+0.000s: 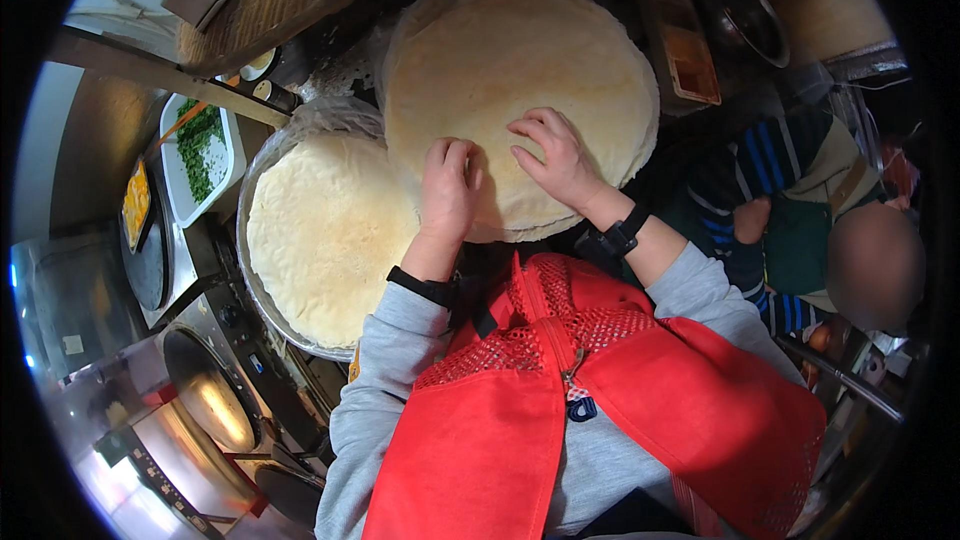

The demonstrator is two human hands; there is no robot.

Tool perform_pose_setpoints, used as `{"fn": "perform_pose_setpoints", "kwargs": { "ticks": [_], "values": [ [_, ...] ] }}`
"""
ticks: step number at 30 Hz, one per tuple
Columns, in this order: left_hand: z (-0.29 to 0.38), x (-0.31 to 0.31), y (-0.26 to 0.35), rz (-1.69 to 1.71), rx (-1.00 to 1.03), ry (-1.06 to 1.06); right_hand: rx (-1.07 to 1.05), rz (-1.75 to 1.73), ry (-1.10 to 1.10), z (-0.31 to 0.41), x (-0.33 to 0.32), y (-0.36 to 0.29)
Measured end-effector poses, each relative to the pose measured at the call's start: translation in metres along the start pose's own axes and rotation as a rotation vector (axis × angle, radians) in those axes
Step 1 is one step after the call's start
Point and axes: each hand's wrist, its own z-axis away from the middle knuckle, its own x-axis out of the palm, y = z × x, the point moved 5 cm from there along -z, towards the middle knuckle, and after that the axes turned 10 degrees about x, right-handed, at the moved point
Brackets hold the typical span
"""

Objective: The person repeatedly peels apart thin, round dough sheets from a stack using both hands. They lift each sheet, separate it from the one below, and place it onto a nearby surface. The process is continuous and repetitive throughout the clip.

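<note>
A stack of large round flatbreads (495,67) lies before me with clear plastic film around its far edge. Over its near part, my right hand (559,161) is bent, thumb and fingers apart, holding nothing visible. My left hand (448,187) is at the near left part of the same stack with its fingers curled downward. Whether its fingertips pinch the bread is hidden. To the left, partly under the big stack, sits a round pan (251,292) lined with plastic film, holding more pale flatbread (330,240).
A white tub (169,165) of chopped greens and a tray of yellow food (137,202) stand at left. Below them is a round griddle (210,390). A sauce container (690,67) and metal bowl (746,19) are far right. Another person (795,240) is close at right.
</note>
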Motion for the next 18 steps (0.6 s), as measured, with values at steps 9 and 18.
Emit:
{"fn": "perform_pose_setpoints", "kwargs": {
  "ticks": [9, 18],
  "values": [
    [0.009, -0.003, 0.003, -0.019, -0.003, 0.06, 0.022, -0.011, -0.007, 0.0, 0.001, -0.001],
    [0.008, 0.0, -0.004, 0.027, 0.014, 0.05, 0.054, 0.088, 0.008, 0.002, 0.003, -0.008]
  ]
}}
